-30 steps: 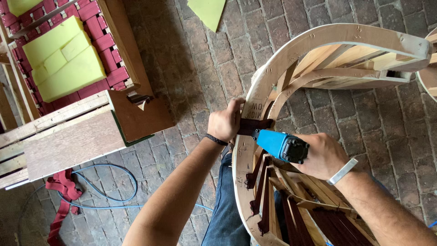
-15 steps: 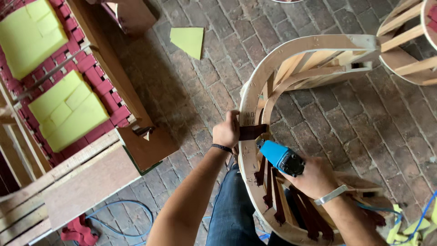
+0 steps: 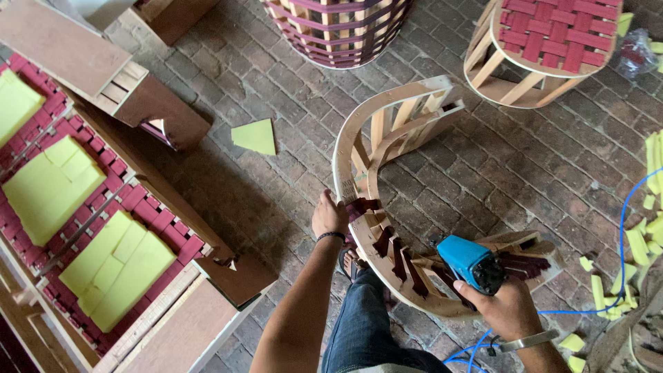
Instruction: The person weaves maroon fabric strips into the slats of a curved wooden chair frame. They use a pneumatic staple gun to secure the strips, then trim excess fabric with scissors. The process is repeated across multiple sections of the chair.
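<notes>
Webbing strip (image 3: pixel 360 206), dark red, lay pulled over the near rim of the curved wooden frame (image 3: pixel 387 124); left hand (image 3: pixel 329 215) had its fingers curled shut on the strip's end at the frame's outer edge, apparently to keep it taut against the wood; wrist carried a dark band. Frame stood on the brick floor (image 3: pixel 290 76) directly ahead of the person's knee, open side to the right; its lower arc already carried several more dark red strips (image 3: pixel 404 261), each lying across the rail.

Right hand (image 3: pixel 507 307) was wrapped closed around the grip of a blue staple gun (image 3: pixel 469 262); the gun rested over the frame's lower right rail, well apart from the held strip; nose of the gun hidden, so contact with the wood could not be judged; a blue hose (image 3: pixel 625 228) ran along the floor's right side.

Outward: green foam triangle (image 3: pixel 255 136) loose on the bricks left of the frame; long sofa frame (image 3: pixel 90 228) with red webbing and green foam pads along the left edge; round webbed stool frame (image 3: pixel 545 48) at the upper right; second barrel-shaped webbed frame (image 3: pixel 338 31) at the top edge; foam offcuts (image 3: pixel 639 245) scattered at the right edge.
</notes>
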